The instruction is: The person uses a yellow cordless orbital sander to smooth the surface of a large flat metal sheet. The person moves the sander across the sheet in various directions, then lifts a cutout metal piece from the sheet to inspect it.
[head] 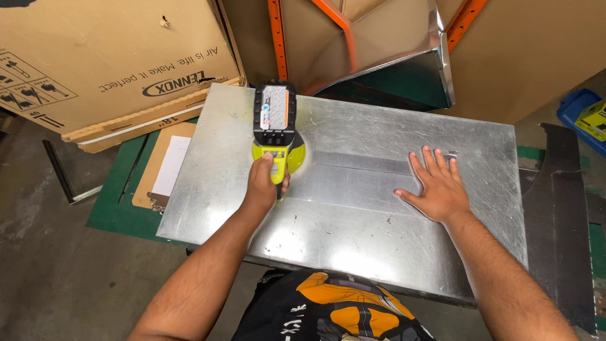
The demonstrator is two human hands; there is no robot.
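Observation:
A large scratched sheet of galvanised metal (360, 221) lies flat across a green table (113, 202). My left hand (264, 183) grips the handle of a yellow-green cordless power tool (276, 136) with a black battery pack, held down on the sheet's left part. My right hand (435, 183) lies flat with fingers spread on the sheet's right part, pressing on it. A darker band runs across the sheet between the two hands.
A big cardboard box (113, 57) stands at the back left. A clipboard with paper (165, 167) lies beside the sheet. A folded sheet-metal duct piece (391, 57) and orange rack posts (275, 38) stand behind. A blue bin (577, 110) is at the far right.

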